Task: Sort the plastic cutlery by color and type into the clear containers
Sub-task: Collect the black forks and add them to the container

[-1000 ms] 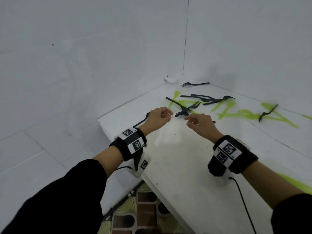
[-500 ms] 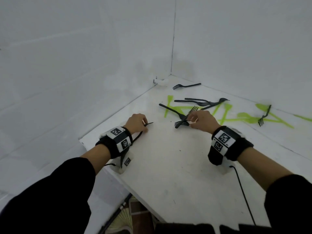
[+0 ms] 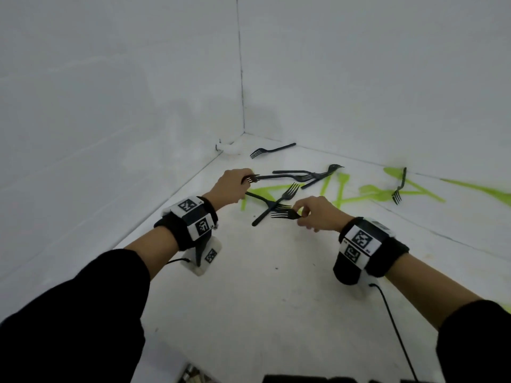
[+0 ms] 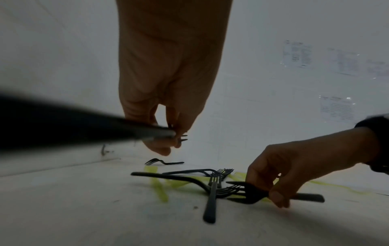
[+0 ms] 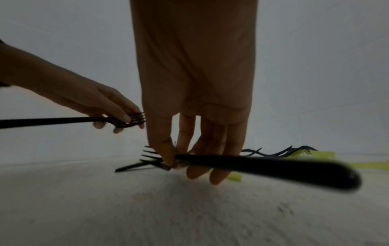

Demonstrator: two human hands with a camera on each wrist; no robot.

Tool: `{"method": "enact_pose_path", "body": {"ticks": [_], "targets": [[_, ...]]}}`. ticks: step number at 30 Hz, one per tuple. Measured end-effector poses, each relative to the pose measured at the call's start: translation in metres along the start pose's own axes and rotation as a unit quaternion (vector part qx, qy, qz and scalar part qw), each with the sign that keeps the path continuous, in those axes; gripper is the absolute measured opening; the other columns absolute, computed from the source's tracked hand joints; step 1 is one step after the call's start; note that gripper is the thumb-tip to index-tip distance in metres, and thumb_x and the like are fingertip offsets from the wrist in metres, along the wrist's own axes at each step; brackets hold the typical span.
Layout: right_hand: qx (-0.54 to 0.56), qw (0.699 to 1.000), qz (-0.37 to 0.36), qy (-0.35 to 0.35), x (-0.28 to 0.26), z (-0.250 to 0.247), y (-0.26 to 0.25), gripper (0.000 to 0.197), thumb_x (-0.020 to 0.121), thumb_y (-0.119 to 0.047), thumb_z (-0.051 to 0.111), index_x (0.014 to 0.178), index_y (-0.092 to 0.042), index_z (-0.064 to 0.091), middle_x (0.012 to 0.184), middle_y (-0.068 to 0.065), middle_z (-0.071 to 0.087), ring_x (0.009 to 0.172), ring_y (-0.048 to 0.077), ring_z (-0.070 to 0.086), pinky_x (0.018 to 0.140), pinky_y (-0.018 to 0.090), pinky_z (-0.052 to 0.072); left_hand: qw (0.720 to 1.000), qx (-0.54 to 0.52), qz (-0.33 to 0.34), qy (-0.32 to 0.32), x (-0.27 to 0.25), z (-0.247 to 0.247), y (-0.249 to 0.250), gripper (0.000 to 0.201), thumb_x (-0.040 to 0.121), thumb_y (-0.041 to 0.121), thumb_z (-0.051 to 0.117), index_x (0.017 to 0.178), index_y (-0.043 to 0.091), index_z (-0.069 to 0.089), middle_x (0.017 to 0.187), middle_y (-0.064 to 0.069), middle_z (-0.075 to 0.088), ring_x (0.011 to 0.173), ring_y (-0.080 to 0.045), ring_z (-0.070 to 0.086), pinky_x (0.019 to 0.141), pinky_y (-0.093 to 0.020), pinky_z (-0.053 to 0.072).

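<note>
The left hand [image 3: 232, 186] pinches a black fork [image 4: 63, 123] near its tines, lifted above the table [image 3: 249, 299], with the handle running back under the wrist, probably a way to carry it while the fingers stay free to gather more. The right hand [image 3: 318, 214] is likewise closed on a second black fork [image 5: 252, 164], thumb and fingers clamped just behind the tines, low over the table surface. Just beside that hand, two crossed forks [image 3: 272, 205] lie on the table, one across the other. More black forks [image 3: 304, 176] lie toward the far corner, one lone fork [image 3: 272, 151] nearest the corner and another fork [image 3: 399, 189] by the far right edge. Green cutlery [image 3: 370, 190] lies scattered among them. No clear containers show in any view, so sorting seems to be at the gathering stage: black forks are being collected together first.
</note>
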State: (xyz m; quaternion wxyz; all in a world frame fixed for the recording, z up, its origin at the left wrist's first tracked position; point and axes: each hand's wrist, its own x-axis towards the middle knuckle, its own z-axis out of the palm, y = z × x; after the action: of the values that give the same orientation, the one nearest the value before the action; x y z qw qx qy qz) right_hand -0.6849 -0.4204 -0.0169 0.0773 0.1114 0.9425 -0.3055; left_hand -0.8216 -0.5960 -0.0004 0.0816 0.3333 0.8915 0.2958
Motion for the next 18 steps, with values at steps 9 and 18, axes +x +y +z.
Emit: {"method": "enact_pose_path", "body": {"ticks": [9,18], "targets": [[0.127,0.983,0.039,0.124,-0.028,-0.033,0.021,0.022,0.085,-0.003,0.055,0.106,-0.007,0.058,0.081,0.006,0.056,0.056,0.01,0.047,0.042,0.01,0.043,0.994,0.05,0.006,-0.097,0.076,0.068,0.035,0.043,0.084,0.029,0.068,0.112,-0.001,0.057,0.115,-0.017,0.061,0.11,-0.029,0.053,0.078,-0.024,0.033],[0.169,0.962,0.101,0.189,-0.013,-0.029,0.032,0.011,0.085,-0.013,0.057,0.095,-0.012,0.051,0.076,0.002,0.055,0.058,0.007,0.043,0.042,0.009,0.035,0.988,0.074,0.047,-0.124,0.093,0.084,0.038,0.045,0.075,0.023,0.075,0.11,0.0,0.06,0.112,-0.017,0.063,0.109,-0.03,0.055,0.082,-0.028,0.039]]}}
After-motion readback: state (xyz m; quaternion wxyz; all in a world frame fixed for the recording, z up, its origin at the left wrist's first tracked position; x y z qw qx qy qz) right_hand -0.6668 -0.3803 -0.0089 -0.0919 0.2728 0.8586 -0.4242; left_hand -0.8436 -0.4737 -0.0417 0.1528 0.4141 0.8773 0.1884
